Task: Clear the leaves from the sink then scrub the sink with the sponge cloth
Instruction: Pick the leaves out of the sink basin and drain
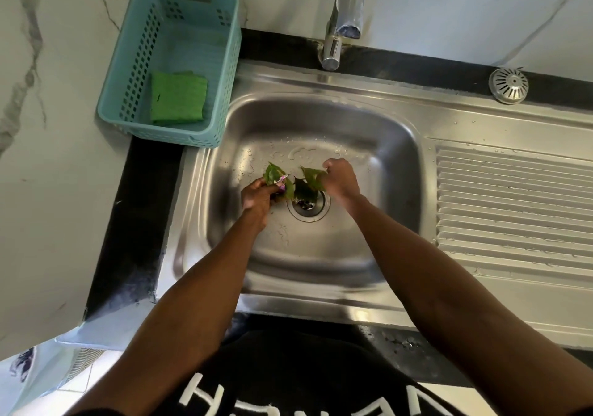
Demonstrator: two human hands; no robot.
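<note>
Both my hands are down in the steel sink (321, 120), just behind the drain (308, 207). My left hand (258, 198) is shut on green leaves (275, 173) with a bit of purple among them. My right hand (341, 178) pinches another green leaf (312, 175). A darker leaf (303, 191) lies between the hands at the drain's rim. The green sponge cloth (178, 97) lies flat inside a teal basket (141, 46) on the counter to the left of the sink.
A chrome tap (345, 14) stands behind the basin, its spout over the back rim. The ribbed draining board (513, 204) runs to the right. A round metal strainer cap (508, 85) sits at the back right. Water droplets dot the basin floor.
</note>
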